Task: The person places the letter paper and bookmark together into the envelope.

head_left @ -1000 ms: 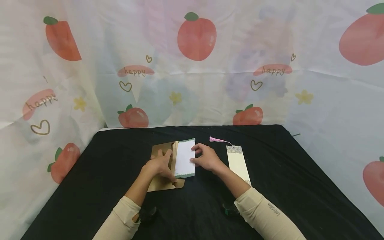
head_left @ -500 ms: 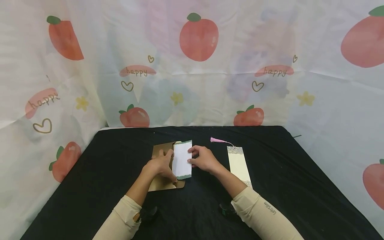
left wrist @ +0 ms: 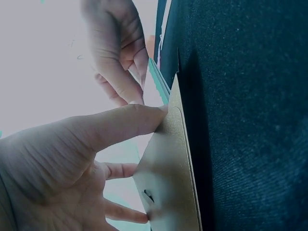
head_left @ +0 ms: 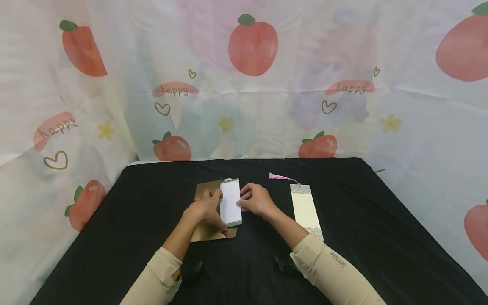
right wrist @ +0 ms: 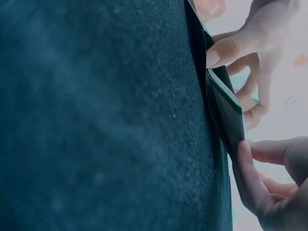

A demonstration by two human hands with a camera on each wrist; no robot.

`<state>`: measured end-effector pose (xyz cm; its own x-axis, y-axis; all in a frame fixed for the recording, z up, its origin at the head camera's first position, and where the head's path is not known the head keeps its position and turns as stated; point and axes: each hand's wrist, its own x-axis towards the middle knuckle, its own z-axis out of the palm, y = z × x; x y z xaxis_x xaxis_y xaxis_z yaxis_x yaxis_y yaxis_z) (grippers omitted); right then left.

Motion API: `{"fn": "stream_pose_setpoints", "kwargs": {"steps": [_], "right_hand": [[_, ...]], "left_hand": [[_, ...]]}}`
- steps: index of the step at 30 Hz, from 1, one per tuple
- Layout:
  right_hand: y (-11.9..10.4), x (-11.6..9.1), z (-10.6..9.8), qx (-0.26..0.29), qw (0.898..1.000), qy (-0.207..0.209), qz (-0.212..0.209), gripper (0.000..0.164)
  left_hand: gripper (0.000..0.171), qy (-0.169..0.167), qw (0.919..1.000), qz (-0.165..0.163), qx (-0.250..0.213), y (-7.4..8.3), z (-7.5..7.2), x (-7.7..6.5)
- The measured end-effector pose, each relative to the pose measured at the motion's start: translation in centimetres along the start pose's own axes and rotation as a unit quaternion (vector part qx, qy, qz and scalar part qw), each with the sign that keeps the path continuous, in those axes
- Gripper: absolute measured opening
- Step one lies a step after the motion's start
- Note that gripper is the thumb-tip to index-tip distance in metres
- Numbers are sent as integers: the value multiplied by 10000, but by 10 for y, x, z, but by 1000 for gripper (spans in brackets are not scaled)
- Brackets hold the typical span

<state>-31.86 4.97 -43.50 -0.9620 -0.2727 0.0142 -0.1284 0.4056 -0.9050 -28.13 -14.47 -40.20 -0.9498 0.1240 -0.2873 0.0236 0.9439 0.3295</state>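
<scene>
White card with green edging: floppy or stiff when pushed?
Probably stiff: the white card looks nearly flat while the right hand pinches its edge. Likely light, since it looks thin. Layers might spread: separate edges seem visible in the left wrist view.

Brown envelope (head_left: 206, 234) partly hidden by L hand (head_left: 205, 208); R sleeve (head_left: 328, 273) txt (head_left: 338, 259) illegible.

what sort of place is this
Probably an indoor tabletop set up for recording handwork: a fabric backdrop printed with red fruit and "happy" surrounds a black-draped table on three sides, with a white card and gold-brown envelope near its middle.
</scene>
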Motion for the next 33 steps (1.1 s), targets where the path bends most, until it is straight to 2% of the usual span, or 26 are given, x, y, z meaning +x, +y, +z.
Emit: {"fn": "stream_pose_setpoints", "kwargs": {"steps": [5,19,33], "right_hand": [[-1,0,3,247,9995,-129,145,28],[-5,5,15,459,9981,-211,361,27],[-8,11,28,448,9975,-352,416,28]], "left_hand": [[93,7,10000,50,-3,2,-2,-3],[95,-32,9999,144,56,3,0,-1],[93,-51,9999,93,86,2,0,2]]}}
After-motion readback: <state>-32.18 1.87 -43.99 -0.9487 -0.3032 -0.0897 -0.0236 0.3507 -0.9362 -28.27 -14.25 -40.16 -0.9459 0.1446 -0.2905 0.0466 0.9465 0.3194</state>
